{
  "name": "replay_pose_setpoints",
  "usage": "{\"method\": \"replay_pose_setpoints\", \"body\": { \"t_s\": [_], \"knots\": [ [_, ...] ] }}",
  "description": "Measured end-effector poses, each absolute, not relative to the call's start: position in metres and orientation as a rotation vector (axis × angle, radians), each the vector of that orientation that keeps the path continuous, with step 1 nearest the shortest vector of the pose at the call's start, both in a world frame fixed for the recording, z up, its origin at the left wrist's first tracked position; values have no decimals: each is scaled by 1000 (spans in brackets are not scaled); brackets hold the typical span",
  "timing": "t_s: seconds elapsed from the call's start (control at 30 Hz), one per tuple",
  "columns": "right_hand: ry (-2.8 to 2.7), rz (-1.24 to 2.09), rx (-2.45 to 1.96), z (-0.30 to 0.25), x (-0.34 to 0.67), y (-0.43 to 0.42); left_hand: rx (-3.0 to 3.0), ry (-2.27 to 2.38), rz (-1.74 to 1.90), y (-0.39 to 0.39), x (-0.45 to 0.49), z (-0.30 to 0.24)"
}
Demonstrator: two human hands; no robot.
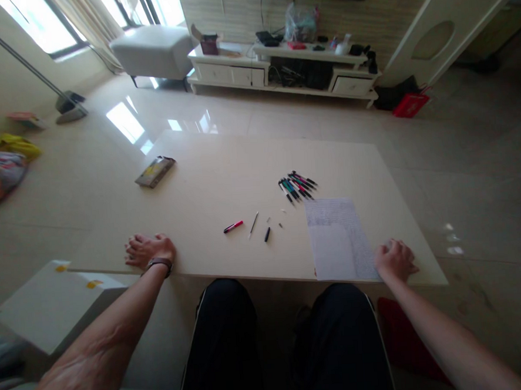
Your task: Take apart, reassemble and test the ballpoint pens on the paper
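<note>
My left hand rests on the white table near its front left edge, fingers apart and nothing in it. At the front right, my right hand lies on the table beside a sheet of paper, its fingers loosely bent and no object visible in them. Between my hands lie a red pen, a thin pen refill, a black pen barrel piece and a few tiny pen parts. Behind the paper, several pens form a loose pile.
A flat packet lies on the table's far left. My knees are under the front edge. Beyond stand a white TV cabinet and a grey bench. A white box-like piece stands at the lower left.
</note>
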State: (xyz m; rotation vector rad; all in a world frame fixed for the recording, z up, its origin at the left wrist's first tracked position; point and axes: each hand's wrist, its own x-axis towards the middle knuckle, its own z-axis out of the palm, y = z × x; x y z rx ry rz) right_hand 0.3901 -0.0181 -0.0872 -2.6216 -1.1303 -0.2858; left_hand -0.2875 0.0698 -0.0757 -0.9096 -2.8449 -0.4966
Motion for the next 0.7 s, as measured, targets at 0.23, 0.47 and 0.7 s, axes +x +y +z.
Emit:
{"method": "replay_pose_setpoints", "body": {
  "t_s": [0.23, 0.47, 0.7],
  "knots": [
    [-1141, -280, -2631, -88, 391, -18, -906, -2837, -481, 69, -286, -75],
    [-1131, -279, -2647, -88, 390, -18, -912, -2853, -470, 69, -288, -76],
    [-1110, -250, -2659, -83, 386, -17, -924, -2854, -458, 68, -289, -76]
  ]
}}
